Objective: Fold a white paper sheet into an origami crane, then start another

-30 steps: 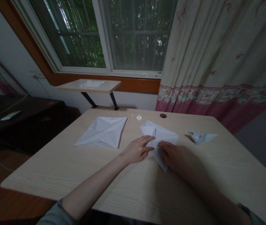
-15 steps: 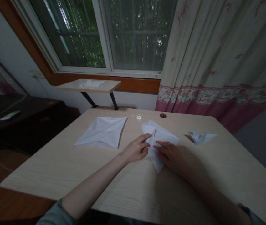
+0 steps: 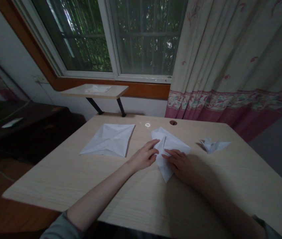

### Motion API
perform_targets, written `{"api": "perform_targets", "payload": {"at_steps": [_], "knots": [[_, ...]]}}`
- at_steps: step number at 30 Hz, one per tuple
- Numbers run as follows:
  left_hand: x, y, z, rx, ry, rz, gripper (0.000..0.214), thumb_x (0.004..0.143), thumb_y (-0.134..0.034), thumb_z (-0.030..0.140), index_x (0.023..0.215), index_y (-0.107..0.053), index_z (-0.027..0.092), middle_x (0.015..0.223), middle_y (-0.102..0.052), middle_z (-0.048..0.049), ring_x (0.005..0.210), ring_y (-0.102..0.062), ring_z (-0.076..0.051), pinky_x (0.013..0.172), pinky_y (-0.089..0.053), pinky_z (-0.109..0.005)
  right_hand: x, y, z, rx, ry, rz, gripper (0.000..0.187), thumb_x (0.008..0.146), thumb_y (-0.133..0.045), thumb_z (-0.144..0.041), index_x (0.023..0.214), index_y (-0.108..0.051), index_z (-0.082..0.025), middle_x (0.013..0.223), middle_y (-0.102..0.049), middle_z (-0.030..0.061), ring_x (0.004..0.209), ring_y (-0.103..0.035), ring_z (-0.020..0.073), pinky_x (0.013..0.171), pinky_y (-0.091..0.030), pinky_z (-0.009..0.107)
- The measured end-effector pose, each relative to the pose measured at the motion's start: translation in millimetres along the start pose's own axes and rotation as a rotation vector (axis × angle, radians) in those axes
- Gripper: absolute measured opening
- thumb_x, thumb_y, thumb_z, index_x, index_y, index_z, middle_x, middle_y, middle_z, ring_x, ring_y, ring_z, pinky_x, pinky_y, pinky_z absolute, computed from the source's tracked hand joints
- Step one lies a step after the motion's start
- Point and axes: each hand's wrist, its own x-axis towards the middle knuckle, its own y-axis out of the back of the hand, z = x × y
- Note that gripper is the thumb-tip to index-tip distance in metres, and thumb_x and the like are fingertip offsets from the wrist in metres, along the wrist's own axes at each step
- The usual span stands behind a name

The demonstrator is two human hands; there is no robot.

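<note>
Nearby: left hand (image 3: 143, 156), right hand (image 3: 179, 164) on folded paper (image 3: 173, 142) | creased sheet (image 3: 108, 140) | crane, probably (image 3: 213, 146)

folded paper (image 3: 171, 142): white | curtain (image 3: 218, 49): cream, pink floral hem | desk (image 3: 43, 186): pale woodgrain

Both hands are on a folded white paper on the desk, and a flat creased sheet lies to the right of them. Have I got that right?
Not quite: the flat creased sheet lies to the left of the hands, not the right, as the head view shows. The rest holds: the left hand and right hand are both on the folded white paper on the desk.
</note>
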Motion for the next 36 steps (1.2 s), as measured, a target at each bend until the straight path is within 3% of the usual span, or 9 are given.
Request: {"api": "perform_targets", "payload": {"at_steps": [13, 20, 32, 36], "knots": [[2.4, 3.5, 1.0, 0.107, 0.010, 0.031, 0.014, 0.094, -0.059, 0.014, 0.100, -0.070, 0.020, 0.141, -0.059, -0.0093, 0.129, -0.057, -0.025, 0.108, -0.051, -0.045, 0.1, -1.7, 2.8, 0.015, 0.002, -0.007, 0.047, 0.094, -0.049, -0.011, 0.135, -0.065, -0.028, 0.140, -0.064, 0.0070, 0.129, -0.058, 0.0241, 0.111, -0.046, 0.050], [3.9, 7.5, 4.6, 0.105, 0.067, 0.041, 0.014, 0.087, -0.063, 0.014, 0.097, -0.068, 0.021, 0.120, -0.064, -0.0090, 0.113, -0.061, -0.025, 0.098, -0.055, -0.040, 0.2, -1.2, 5.2, 0.037, 0.009, -0.008, 0.046, 0.094, -0.052, -0.012, 0.134, -0.066, -0.027, 0.141, -0.064, 0.0083, 0.129, -0.058, 0.0247, 0.110, -0.046, 0.049], [7.9, 12.7, 10.2, 0.160, 0.165, -0.131, 0.007, 0.086, -0.065, 0.021, 0.091, -0.060, 0.020, 0.078, -0.063, 0.0007, 0.076, -0.061, -0.020, 0.076, -0.046, -0.032, 1.6, 0.9, 6.7, 0.049, 0.015, -0.036, 0.047, 0.095, -0.049, -0.012, 0.136, -0.064, -0.028, 0.141, -0.063, 0.0073, 0.129, -0.057, 0.0241, 0.110, -0.045, 0.049], [8.4, 14.3, 11.6, 0.123, 0.181, -0.149, 0.008, 0.086, -0.064, 0.023, 0.086, -0.056, 0.021, 0.072, -0.061, 0.0031, 0.070, -0.059, -0.018, 0.074, -0.043, -0.030, 0.9, -1.0, 8.4, 0.060, 0.013, -0.017, 0.046, 0.095, -0.048, -0.013, 0.135, -0.065, -0.028, 0.142, -0.063, 0.0078, 0.129, -0.056, 0.0244, 0.110, -0.046, 0.050]]}}
